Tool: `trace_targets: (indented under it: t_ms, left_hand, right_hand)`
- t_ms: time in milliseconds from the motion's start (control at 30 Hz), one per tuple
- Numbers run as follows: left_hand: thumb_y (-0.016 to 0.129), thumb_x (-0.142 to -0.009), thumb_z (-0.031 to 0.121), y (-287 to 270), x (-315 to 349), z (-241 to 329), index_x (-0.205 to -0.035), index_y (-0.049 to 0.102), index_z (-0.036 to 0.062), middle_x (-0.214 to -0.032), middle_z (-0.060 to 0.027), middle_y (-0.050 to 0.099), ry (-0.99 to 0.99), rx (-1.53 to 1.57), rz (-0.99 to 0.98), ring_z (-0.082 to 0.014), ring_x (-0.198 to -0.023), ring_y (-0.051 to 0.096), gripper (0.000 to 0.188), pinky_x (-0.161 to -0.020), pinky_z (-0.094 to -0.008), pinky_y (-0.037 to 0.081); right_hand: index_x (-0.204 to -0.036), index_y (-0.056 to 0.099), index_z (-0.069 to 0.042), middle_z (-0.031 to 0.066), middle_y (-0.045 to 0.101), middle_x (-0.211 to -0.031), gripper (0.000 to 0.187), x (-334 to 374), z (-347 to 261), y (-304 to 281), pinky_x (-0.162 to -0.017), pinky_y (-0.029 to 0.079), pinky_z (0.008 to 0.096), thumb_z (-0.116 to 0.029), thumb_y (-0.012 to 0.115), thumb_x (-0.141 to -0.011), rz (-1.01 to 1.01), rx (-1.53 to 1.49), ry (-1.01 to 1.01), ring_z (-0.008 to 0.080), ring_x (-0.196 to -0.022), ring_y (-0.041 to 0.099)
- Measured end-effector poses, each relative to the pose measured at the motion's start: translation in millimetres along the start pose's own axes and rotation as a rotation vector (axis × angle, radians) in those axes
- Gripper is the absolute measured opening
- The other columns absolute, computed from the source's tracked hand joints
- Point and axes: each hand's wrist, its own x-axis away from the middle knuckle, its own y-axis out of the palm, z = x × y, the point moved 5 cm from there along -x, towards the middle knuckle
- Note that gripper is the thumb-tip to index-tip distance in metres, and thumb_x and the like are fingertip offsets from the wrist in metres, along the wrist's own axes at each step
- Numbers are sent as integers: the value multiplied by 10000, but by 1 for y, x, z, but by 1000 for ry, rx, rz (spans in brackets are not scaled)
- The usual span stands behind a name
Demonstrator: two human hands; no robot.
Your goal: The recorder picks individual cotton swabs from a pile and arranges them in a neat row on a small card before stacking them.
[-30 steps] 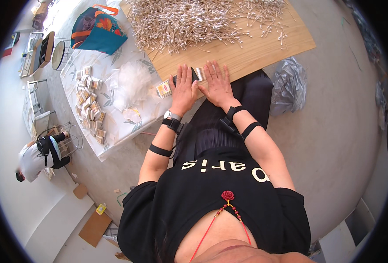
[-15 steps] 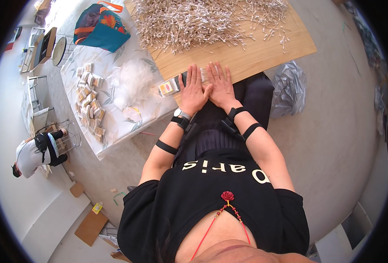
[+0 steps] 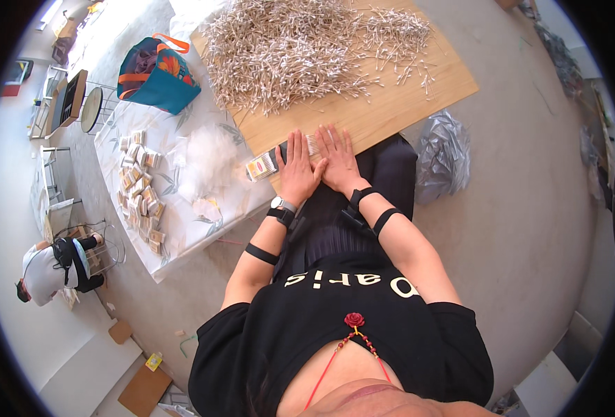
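Observation:
Side by side at the near edge of a wooden board (image 3: 419, 104), both my hands lie flat with the fingers stretched out. My left hand (image 3: 298, 170) rests over a dark strip, with a small clear packet of cotton swabs (image 3: 260, 167), orange and white labelled, just left of its fingers. Between the hands shows a short row of loose cotton swabs (image 3: 313, 144). My right hand (image 3: 337, 161) presses down at the right end of that row; its thumb side meets the left thumb. What lies beneath the palms is hidden.
A large heap of cotton swabs (image 3: 287, 55) covers the board's far part. On the cloth-covered table (image 3: 182, 233) at left are several filled packets (image 3: 139, 187), crumpled clear film (image 3: 210, 153) and a teal bag (image 3: 161, 76). A grey plastic bag (image 3: 443, 156) stands right. Another person (image 3: 47, 271) works far left.
The whole view has shifted, so the board and hands appear lower and slightly further left. Both hands stay flat in nearly the same place on the board.

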Motion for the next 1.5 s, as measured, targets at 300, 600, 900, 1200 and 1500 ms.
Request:
trace_targets:
  t_ms: [300,600,900,1200,1500]
  left_hand:
    - [465,-1007,670,1,-23,28,-1639,201,-59,-1716,-274,193,50,132,-100,-369,-1616,148,1000,-1283,-577,37]
    - [585,-1075,160,-47,-124,23,-1672,236,67,-1187,-201,669,222,544,-22,-294,-983,648,698,-897,-393,548]
    - [553,-1078,196,-78,-255,102,-1705,57,132,-1110,-135,760,-35,961,-320,-165,-828,697,802,-702,-265,547]
    - [547,-1093,235,-100,-314,150,-1698,32,107,-1122,-154,754,67,845,-332,-156,-890,702,804,-775,-296,586]
    - [549,-1089,302,-75,-316,150,-1669,272,102,-1124,-118,755,224,762,-248,-152,-904,697,673,-720,-287,552]
  right_hand:
    - [-1665,208,-28,187,207,-1734,812,7,39,-9,-1316,34,522,-472,455,-1031,28,-201,91,356,-1624,113]
    - [-1648,242,-9,190,171,-1745,973,10,0,7,-1293,-15,594,-650,508,-966,6,-237,-24,348,-1633,56]
    - [-1678,185,-58,146,93,-1770,1000,-9,6,32,-1253,-119,647,-730,395,-967,79,-302,-12,368,-1632,-43]
    - [-1678,182,-64,116,75,-1776,1017,-11,11,38,-1267,-96,638,-774,354,-971,88,-474,-5,355,-1633,-32]
    - [-1686,159,-79,86,53,-1780,1004,-6,10,30,-1261,-117,639,-770,339,-981,47,-541,-10,349,-1631,-69]
